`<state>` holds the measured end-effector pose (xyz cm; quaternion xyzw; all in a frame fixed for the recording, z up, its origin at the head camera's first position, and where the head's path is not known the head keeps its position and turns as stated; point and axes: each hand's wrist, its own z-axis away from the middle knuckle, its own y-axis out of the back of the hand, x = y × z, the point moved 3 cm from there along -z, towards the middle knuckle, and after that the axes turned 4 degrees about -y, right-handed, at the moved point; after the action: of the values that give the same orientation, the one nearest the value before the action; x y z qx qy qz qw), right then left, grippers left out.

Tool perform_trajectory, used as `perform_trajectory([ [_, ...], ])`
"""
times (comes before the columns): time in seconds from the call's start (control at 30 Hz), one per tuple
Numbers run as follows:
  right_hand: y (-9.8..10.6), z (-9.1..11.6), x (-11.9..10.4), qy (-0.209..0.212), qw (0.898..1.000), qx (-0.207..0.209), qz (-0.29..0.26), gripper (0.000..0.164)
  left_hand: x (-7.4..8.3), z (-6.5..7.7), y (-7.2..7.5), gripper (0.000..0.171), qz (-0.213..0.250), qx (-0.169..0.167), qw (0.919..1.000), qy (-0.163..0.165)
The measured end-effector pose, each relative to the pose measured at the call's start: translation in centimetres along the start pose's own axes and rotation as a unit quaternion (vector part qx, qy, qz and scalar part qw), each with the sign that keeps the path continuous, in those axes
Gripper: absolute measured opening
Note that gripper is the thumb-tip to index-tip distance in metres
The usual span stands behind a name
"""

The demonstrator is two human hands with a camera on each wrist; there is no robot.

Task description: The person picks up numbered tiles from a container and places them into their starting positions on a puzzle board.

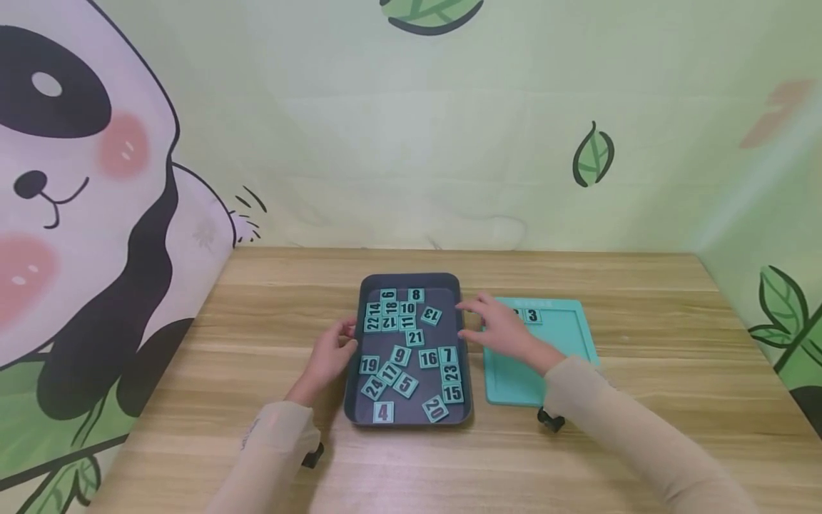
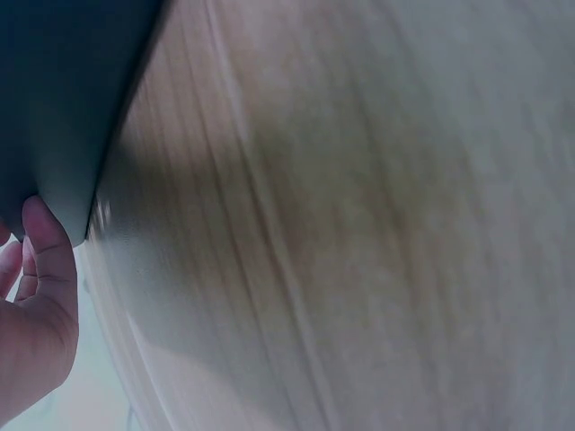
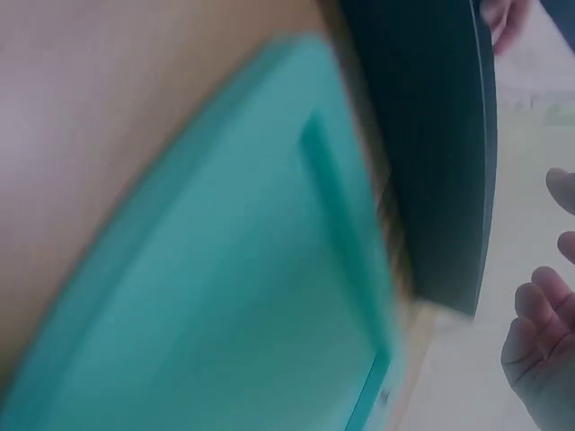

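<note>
A dark grey tray (image 1: 411,421) stands on the table and holds several teal number tiles, among them a 21 tile (image 1: 414,338), a 13 tile (image 1: 432,315) and a 4 tile (image 1: 383,412). My left hand (image 1: 329,355) is at the tray's left side, fingers loosely bent; its thumb (image 2: 49,247) rests against the outer wall in the left wrist view. My right hand (image 1: 504,327) reaches over a teal board (image 1: 514,382), thumb and fingers spread toward the tray's right rim. Nothing shows between its fingers in the right wrist view. Part of the board is hidden under my right arm.
A 3 tile (image 1: 532,316) lies in the board's top row beside another tile partly covered by my right hand. The wooden table (image 1: 270,307) meets a printed backdrop (image 1: 359,178) with a panda and leaves along its far edge.
</note>
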<state>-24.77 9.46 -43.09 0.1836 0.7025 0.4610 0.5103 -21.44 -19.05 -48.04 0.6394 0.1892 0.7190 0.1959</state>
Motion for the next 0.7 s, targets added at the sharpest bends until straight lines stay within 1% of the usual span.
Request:
perform_trajectory([
  [0.2,-2.2,0.5,-3.0,0.063,0.997,-0.046,-0.004,0.046,0.0,0.0,0.0,0.04,0.002,0.0,1.0,0.003],
  [0.33,-3.7,0.8,-4.5,0.092,0.993,-0.076,0.009,0.046,0.0,0.1,0.0,0.04,0.001,0.001,1.0,0.002],
  [0.43,-4.8,1.0,-5.5,0.11,0.989,-0.097,0.018,0.045,0.1,0.1,0.0,0.04,0.001,0.001,1.0,0.001],
  [0.53,-5.8,1.2,-6.3,0.125,0.985,-0.12,0.014,0.042,0.1,0.1,0.0,0.041,0.002,0.0,1.0,0.002],
  [0.7,-7.3,1.3,-7.2,0.14,0.978,-0.155,0.011,0.036,0.1,0.2,0.0,0.041,0.002,-0.002,1.0,0.004],
])
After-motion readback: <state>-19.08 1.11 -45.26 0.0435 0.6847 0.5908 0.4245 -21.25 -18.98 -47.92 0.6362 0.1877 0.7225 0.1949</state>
